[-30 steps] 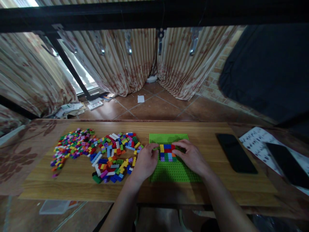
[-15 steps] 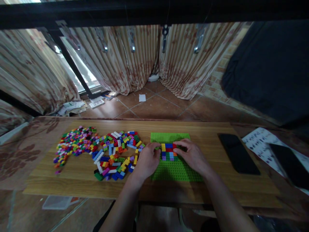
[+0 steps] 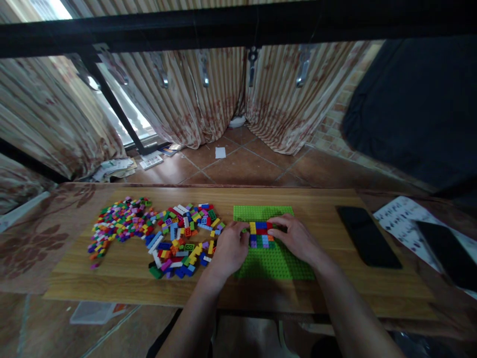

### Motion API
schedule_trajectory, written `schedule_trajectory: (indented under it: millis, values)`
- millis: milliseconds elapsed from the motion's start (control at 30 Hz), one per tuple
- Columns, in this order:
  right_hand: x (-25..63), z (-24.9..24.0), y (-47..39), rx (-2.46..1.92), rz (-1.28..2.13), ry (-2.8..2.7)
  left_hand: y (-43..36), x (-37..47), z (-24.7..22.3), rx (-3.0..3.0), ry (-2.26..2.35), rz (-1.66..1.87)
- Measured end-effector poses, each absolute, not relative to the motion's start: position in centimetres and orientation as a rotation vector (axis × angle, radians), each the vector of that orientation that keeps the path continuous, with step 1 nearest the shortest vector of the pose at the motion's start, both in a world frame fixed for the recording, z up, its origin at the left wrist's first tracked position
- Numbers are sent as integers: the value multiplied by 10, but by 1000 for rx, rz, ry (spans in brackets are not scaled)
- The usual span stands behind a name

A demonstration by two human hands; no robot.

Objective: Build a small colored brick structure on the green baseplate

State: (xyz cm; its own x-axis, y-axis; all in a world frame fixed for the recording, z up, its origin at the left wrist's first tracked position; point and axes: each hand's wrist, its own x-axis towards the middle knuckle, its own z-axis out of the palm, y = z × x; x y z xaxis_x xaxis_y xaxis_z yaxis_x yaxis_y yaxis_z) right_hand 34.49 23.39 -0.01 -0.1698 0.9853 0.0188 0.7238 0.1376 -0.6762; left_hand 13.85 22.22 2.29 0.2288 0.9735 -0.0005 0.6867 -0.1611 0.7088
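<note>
A green studded baseplate (image 3: 276,263) lies on the wooden board, bearing a compact patch of coloured toy bricks (image 3: 262,231) in yellow, blue, red, purple, light blue and orange. At the patch's left side, my left hand (image 3: 231,251) has its fingers curled and drawn together; whatever they hold, if anything, is hidden. My right hand (image 3: 298,239) comes in from the right, thumb and index finger closed around a red brick (image 3: 270,225) at the patch's right end. Both hands are low over the baseplate.
Left of the baseplate lie a pile of larger bricks (image 3: 182,243) and a pile of small bricks (image 3: 121,219). To the right are a black phone-like slab (image 3: 367,238), a printed sheet (image 3: 397,216) and another dark slab (image 3: 447,253). A clear plastic box (image 3: 91,313) sits below the board.
The view has shifted slightly. Both hands stay at the brick patch in almost the same pose, and the bricks look unchanged.
</note>
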Motion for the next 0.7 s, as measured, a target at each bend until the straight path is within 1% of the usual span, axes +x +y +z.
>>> schedule_trajectory:
  millis: [167,300,433,700]
  values:
    - [350,-1,229,-1527,818,-1927,223,139,25,1922,1522,608]
    - [361,-5,229,-1514,916,-1688,223,138,25,1907,1530,588]
    - [367,-10,233,-1579,836,-1547,223,136,24,1903,1503,601]
    - [361,-9,232,-1605,757,-1628,224,137,25,1924,1514,614]
